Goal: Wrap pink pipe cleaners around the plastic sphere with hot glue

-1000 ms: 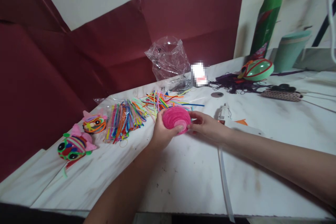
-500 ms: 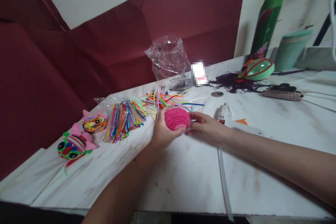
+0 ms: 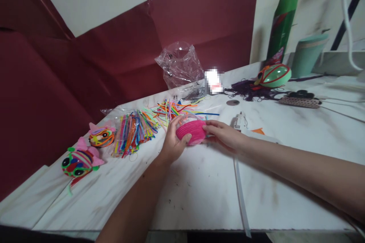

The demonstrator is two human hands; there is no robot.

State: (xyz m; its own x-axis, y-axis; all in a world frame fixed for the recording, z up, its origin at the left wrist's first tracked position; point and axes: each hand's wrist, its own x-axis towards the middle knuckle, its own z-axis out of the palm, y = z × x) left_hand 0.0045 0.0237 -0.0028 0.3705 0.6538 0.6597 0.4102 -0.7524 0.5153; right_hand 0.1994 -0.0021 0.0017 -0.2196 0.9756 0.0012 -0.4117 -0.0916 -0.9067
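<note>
Between my hands, above the table, is a ball wrapped in rows of pink pipe cleaner [image 3: 191,132]; a clear, unwrapped part shows at its top. My left hand [image 3: 172,145] grips it from the left, thumb pressed on the near side. At the right edge, the fingers of my right hand [image 3: 226,136] close on the pink rows. Behind the ball lie loose coloured pipe cleaners [image 3: 171,108]. Left of these is a bagged bundle of pipe cleaners [image 3: 134,133].
Two decorated fish-like balls, one striped [image 3: 80,161] and one orange [image 3: 102,135], sit at left. A glue gun [image 3: 239,121] and a long glue stick [image 3: 242,197] lie at right. Further back are a clear plastic bag [image 3: 182,68], a green decorated ball [image 3: 276,76] and a power strip [image 3: 299,102].
The ball has been tilted, so its clear top part now shows. My left thumb has shifted left across the pink rows. The view has moved slightly to the right.
</note>
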